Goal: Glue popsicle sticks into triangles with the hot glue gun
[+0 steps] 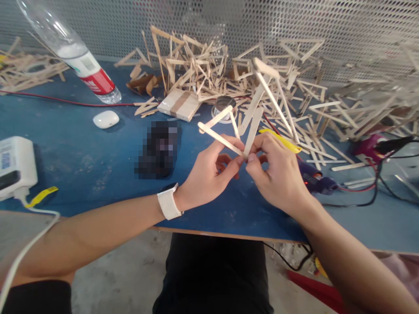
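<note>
My left hand [212,170] is closed in a pinch on a wooden craft-stick frame [218,137], whose joined sticks rise above the fingers. My right hand [276,170] pinches the lower end of a flat craft stick [254,128], right where it meets the frame's near corner. Both sets of fingertips almost touch at that joint. Behind the right hand stands a taller craft-stick frame [273,102]; whether it joins the held piece I cannot tell. Beside the right wrist lies a dark blue tool [316,179] with a small red light, partly hidden by the hand.
Loose and glued sticks [196,61] are heaped along the perforated metal screen [124,26]. A wrapped stick bundle [179,104], a blurred-out dark object [159,150], a white case [106,119], a tilted bottle [94,74] and a white device [18,165] occupy the blue table [108,174]. Cables run at right.
</note>
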{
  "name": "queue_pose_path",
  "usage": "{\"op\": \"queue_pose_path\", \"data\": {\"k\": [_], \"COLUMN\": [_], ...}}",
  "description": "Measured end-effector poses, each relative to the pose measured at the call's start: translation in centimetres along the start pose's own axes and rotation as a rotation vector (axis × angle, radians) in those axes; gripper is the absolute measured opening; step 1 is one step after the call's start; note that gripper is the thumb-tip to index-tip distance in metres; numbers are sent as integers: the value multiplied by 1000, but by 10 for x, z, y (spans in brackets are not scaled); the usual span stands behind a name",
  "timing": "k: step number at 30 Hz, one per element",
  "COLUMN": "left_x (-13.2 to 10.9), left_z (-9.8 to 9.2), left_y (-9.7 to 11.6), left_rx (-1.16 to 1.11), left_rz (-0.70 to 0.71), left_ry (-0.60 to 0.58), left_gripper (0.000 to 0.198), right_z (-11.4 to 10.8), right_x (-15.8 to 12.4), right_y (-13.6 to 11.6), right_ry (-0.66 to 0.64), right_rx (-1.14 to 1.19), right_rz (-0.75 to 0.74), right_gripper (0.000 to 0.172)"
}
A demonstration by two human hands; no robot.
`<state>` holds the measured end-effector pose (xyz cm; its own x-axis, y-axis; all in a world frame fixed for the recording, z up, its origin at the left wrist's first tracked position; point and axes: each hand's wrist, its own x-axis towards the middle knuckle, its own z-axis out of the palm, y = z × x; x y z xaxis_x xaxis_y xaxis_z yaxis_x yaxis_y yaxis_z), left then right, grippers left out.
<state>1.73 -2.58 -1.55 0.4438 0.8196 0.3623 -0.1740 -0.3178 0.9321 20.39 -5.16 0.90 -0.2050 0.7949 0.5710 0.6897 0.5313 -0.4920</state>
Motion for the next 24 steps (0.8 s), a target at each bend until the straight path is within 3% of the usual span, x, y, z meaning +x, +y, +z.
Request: {"op": "queue_pose_path", "data": {"k": [10, 24], "left_x": [1, 0], "left_z": [1, -1], "left_y": [2, 0], "left_rx": [-62, -103], "left_rz": [-28, -49], "left_ry": [-15, -26], "left_gripper": [27, 31], "right_z": [-1, 0], "right_x": [-1, -1], "right_y": [-4, -5], "right_ry": [-70, -70], "right_rx": [24, 37], "right_rz": [91, 100], "right_gripper": [15, 15]}}
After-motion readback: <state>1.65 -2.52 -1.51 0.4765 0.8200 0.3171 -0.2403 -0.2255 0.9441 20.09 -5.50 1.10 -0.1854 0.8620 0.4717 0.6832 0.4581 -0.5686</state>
